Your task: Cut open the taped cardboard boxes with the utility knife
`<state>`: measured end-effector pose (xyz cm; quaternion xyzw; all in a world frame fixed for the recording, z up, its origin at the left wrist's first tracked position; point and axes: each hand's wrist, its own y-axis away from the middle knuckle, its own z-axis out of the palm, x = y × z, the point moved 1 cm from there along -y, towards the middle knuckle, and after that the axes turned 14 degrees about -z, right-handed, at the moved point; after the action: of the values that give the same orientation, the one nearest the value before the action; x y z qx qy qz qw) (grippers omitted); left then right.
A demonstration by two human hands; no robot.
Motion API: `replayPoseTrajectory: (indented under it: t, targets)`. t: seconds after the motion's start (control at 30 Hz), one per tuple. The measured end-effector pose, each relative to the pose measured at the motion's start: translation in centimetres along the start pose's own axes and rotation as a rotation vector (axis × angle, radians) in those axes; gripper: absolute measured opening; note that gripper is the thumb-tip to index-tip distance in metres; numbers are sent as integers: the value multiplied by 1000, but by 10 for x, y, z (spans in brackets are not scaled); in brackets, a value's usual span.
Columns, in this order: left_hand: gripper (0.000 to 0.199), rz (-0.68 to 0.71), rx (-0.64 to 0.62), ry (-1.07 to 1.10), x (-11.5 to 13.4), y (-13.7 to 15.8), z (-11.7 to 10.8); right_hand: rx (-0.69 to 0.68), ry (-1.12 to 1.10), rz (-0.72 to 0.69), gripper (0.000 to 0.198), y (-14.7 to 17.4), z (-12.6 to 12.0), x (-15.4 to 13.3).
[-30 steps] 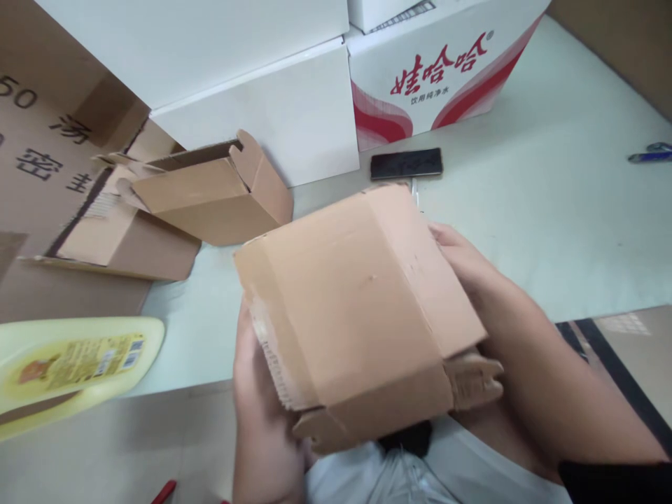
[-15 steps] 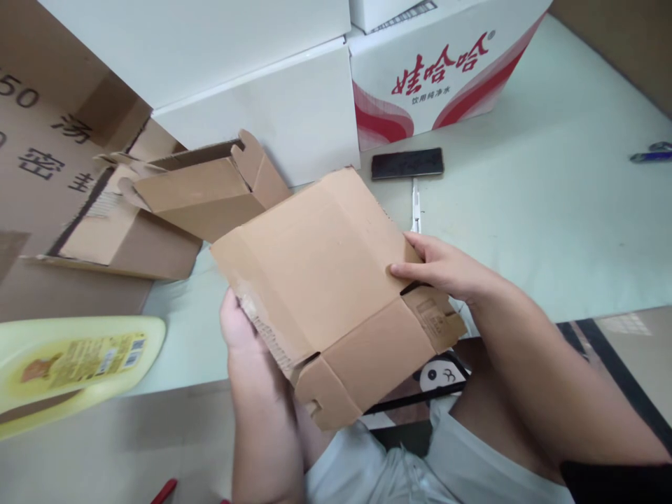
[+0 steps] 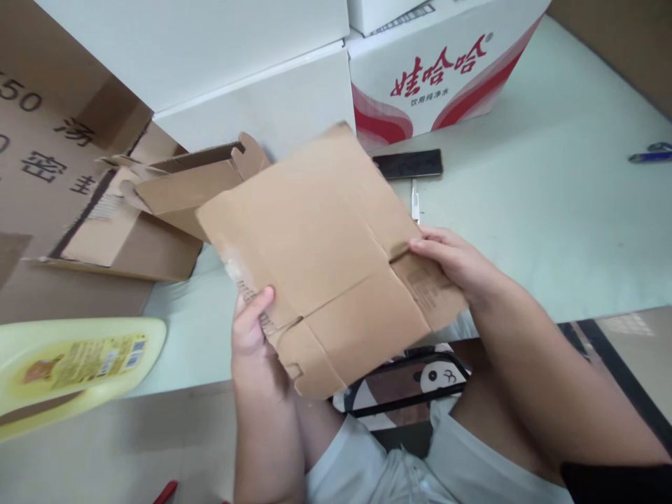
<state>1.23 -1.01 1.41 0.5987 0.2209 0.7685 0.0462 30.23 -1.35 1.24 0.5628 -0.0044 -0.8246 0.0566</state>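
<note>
A creased brown cardboard sheet [image 3: 315, 231], which looks like an unfolded box, is held up in front of me over the table's near edge. Its left edge is gripped by my left hand [image 3: 250, 325], thumb on the upper face and the other fingers hidden beneath. My right hand [image 3: 449, 259] pinches the right edge near a printed flap, thumb on top. A notched tab [image 3: 299, 371] sticks out at the sheet's lower left corner. Beyond the right hand, a phone [image 3: 412, 164] and a white narrow tool [image 3: 415, 201] are partly covered by the sheet.
Folded cardboard boxes [image 3: 152, 241] stand at the left, beside a large brown carton [image 3: 47, 154]. White cartons [image 3: 257, 98] and a red-and-white carton [image 3: 446, 84] line the back. A yellow bottle [image 3: 84, 364] is near left. A blue pen [image 3: 651, 157] lies far right on the table [image 3: 567, 210].
The cardboard sheet has flattened out and tilted up, with its near flaps lifted level with the main panel. My left thumb has come onto its upper face.
</note>
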Motion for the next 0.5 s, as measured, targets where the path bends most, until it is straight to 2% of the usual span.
replayPoseTrajectory:
  t: [0.1,0.2,0.27,0.37,0.5]
  targets:
    - [39,82,58,34,0,-12,-9,-32,-94,-28,47,3,-4,-2]
    - [41,156,59,34,-3,-21,-15,-87,-171,-66,60,3,-6,1]
    - [44,208,50,27,-6,-22,-12,-140,-146,-75,58,3,-3,5]
    - [51,246,40,8,-8,-18,-2,-165,2,-80,46,4,5,14]
    - [55,219,55,21,-5,-13,5,-147,73,-89,38,7,14,18]
